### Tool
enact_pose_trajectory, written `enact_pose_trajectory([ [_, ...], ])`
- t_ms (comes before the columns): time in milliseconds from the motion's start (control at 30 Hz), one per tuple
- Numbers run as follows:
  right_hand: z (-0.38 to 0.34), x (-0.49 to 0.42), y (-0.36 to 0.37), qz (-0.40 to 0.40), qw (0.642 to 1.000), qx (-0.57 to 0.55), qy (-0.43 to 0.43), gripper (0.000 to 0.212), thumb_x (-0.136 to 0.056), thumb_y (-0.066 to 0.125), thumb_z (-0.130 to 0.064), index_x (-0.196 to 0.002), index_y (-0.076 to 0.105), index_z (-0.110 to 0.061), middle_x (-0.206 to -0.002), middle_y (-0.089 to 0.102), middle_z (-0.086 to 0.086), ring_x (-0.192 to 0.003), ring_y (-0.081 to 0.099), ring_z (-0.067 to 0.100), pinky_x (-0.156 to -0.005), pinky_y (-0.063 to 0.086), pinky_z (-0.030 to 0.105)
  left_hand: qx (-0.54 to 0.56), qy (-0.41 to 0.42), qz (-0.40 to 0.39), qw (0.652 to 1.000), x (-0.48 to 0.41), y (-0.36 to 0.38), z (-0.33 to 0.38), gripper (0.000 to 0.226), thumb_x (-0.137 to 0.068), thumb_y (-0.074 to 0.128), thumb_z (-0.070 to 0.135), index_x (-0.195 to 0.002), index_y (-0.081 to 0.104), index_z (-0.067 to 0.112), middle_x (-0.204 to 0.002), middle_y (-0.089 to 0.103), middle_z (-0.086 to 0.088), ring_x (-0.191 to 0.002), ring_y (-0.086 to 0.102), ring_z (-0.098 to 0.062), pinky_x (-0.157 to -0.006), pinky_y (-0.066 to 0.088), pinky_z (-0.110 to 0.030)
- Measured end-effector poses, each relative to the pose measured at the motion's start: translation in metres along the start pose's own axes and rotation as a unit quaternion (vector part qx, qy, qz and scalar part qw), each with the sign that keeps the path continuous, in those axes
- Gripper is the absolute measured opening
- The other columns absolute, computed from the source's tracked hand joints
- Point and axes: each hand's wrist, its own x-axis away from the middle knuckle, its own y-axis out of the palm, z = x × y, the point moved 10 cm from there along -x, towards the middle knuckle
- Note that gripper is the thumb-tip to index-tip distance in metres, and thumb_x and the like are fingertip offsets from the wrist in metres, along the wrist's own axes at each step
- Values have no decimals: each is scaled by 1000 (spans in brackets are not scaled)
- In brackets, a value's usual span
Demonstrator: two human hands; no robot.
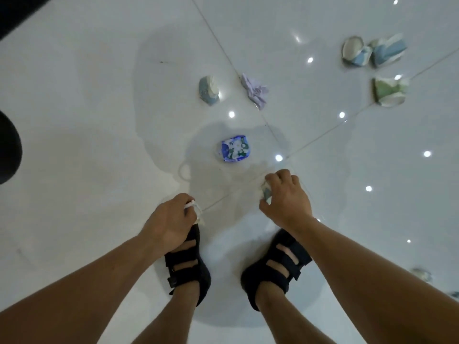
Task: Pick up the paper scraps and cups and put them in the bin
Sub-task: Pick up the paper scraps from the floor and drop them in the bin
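Observation:
My left hand point(171, 219) grips a white paper scrap point(196, 211) just above the floor by my left foot. My right hand point(288, 194) is curled round a crushed paper cup point(266, 192), mostly hidden under the fingers. Ahead on the white tiles lie a blue flowered wrapper point(234, 148), a crushed blue cup point(208, 90) and a crumpled lilac paper point(254, 90). Further right lie two blue crushed cups point(354, 52) point(388, 49) and a green crushed cup point(391, 91). No bin can be made out for sure.
My two feet in black sandals point(187, 266) point(274, 264) stand on the glossy tile floor. A dark round object point(8, 147) sits at the left edge. More crushed cup pieces point(422, 274) lie at the lower right edge.

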Motion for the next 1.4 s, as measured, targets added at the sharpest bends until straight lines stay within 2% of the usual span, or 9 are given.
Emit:
enact_pose_trajectory([
  [200,-86,74,-130,19,992,2,-123,53,-77,70,-38,-125,53,-21,-124,49,-1,-102,51,22,-72,44,24,23,-22,50,998,87,-87,22,22,-97,43,21,-114,56,15,-99,64,-6,-78,56,-18,-64,40,-29],
  [300,-137,114,-196,15,985,20,-169,53,-79,68,-41,-126,51,-22,-126,48,-2,-104,51,20,-73,49,25,53,-26,78,995,145,-138,42,26,-98,43,22,-119,54,13,-109,63,-8,-91,57,-23,-72,40,-28],
  [467,-225,180,-300,31,970,49,-235,58,-80,71,-38,-130,52,-16,-127,50,3,-104,53,24,-71,49,30,107,3,137,985,250,-226,72,25,-98,43,19,-118,53,10,-110,63,-9,-96,57,-26,-80,45,-31],
  [700,-352,273,-392,17,944,127,-304,61,-84,64,-43,-136,41,-21,-134,41,2,-118,45,24,-84,51,35,177,-8,197,964,389,-309,65,26,-97,43,23,-119,53,12,-110,63,-10,-89,56,-24,-72,40,-27],
  [967,-483,353,-421,33,933,159,-320,62,-84,64,-46,-136,40,-26,-135,42,-1,-115,48,20,-87,52,33,214,9,258,942,504,-383,-4,28,-97,44,25,-121,53,15,-114,63,-10,-92,58,-26,-73,42,-26],
  [1067,-546,376,-409,28,925,162,-342,64,-83,65,-48,-138,38,-27,-136,41,-2,-116,47,19,-88,52,31,205,-1,283,937,540,-410,-54,29,-97,44,22,-123,53,13,-115,64,-12,-100,59,-29,-83,47,-31],
  [1200,-623,396,-386,21,908,165,-384,64,-83,65,-49,-138,38,-28,-134,42,-4,-114,47,18,-87,51,28,208,-40,316,925,569,-446,-123,28,-97,45,23,-122,53,13,-114,64,-14,-100,60,-31,-80,45,-30],
  [1333,-678,400,-359,2,895,173,-411,63,-83,64,-48,-137,39,-28,-132,42,-4,-113,47,17,-86,49,27,205,-68,326,921,579,-474,-174,38,-98,43,23,-135,46,16,-120,62,-14,-103,59,-31,-85,47,-34],
  [1400,-695,392,-343,-20,894,176,-411,66,-82,64,-49,-139,37,-28,-134,41,-3,-115,46,18,-89,47,27,211,-76,321,920,574,-482,-192,32,-98,43,23,-129,50,15,-117,63,-14,-101,60,-30,-84,48,-34],
])
